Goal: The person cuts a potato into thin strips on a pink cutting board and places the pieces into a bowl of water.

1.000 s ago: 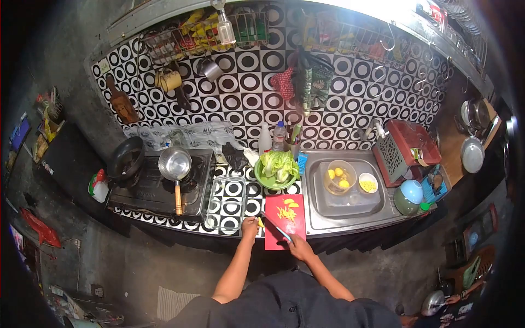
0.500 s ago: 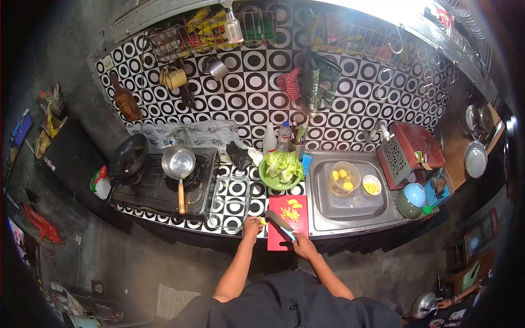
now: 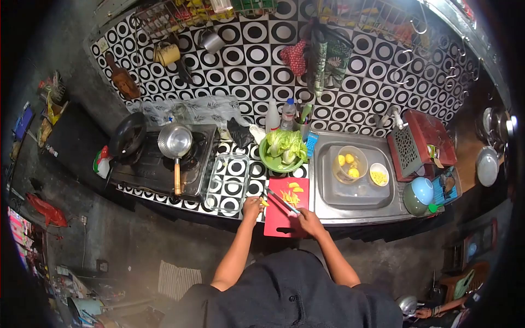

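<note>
My left hand (image 3: 252,208) is closed on a small yellow vegetable piece (image 3: 264,202) at the left edge of the red cutting board (image 3: 272,225). In my right hand (image 3: 310,222) is a kitchen knife (image 3: 283,202) with a light blue handle, its blade slanting across the board toward the left hand. Yellow strips (image 3: 290,198) lie in a loose pile beyond the blade, with larger yellow slices (image 3: 295,187) behind them. The exact kind of vegetable is too small to tell.
Behind the board stands a green bowl (image 3: 272,164) of leafy greens (image 3: 287,146). The sink (image 3: 322,213) holds a tub (image 3: 350,164) of yellow pieces and a white bowl (image 3: 379,175). A saucepan (image 3: 175,140) sits on the stove (image 3: 142,183). Another person's hand (image 3: 424,313) shows at lower right.
The camera view has shifted, so the counter sits higher in the picture. My knife has turned, and its blade looks narrower now. My left hand still holds the yellow piece.
</note>
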A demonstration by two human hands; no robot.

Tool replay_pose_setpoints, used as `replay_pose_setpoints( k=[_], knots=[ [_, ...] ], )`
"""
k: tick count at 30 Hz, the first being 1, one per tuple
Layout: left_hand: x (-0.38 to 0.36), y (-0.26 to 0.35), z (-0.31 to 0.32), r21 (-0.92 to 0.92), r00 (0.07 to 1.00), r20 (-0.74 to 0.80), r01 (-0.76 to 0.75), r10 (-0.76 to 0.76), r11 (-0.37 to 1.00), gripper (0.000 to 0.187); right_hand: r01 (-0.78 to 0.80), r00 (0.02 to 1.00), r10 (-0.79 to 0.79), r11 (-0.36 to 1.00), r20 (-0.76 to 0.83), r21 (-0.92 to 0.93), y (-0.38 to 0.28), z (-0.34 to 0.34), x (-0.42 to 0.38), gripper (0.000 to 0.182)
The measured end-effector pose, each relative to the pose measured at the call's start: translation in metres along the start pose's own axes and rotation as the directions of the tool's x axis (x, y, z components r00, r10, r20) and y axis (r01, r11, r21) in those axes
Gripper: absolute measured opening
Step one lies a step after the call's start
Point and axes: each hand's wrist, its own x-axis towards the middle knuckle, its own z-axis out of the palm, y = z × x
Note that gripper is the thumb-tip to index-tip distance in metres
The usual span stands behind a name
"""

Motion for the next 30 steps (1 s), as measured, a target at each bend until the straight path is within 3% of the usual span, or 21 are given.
replay_pose_setpoints(
  k=[4,7,11,14,24,30],
  knots=[
    [0.000,0.004,0.013,0.050,0.999,-0.036,-0.013,0.015,0.999,0.021,-0.035,0.996,0.034,0.999,0.084,0.006,-0.004,-0.025,0.005,0.036],
    [0.012,-0.007,0.009,0.078,0.999,-0.018,-0.035,0.036,0.996,0.019,0.192,0.977,-0.199,0.978,0.082,0.088,0.013,-0.026,0.000,0.039],
    [0.005,-0.007,0.004,0.084,0.999,-0.052,0.017,-0.012,0.996,0.024,0.131,0.964,-0.142,0.989,0.223,0.064,0.020,-0.033,-0.013,0.047],
    [0.003,-0.012,0.004,0.064,0.997,-0.063,0.040,-0.036,0.997,0.021,0.197,0.950,-0.212,0.977,0.229,0.086,0.037,-0.028,-0.014,0.051],
    [-0.014,-0.014,0.014,0.010,0.988,-0.153,-0.010,0.012,1.000,0.024,0.216,0.925,-0.230,0.973,0.303,0.080,0.046,-0.033,-0.010,0.052],
    [-0.019,-0.020,0.013,0.037,0.987,-0.159,0.004,0.002,0.999,0.024,0.111,0.958,-0.144,0.984,0.247,0.142,0.038,-0.040,-0.007,0.051]
  ],
)
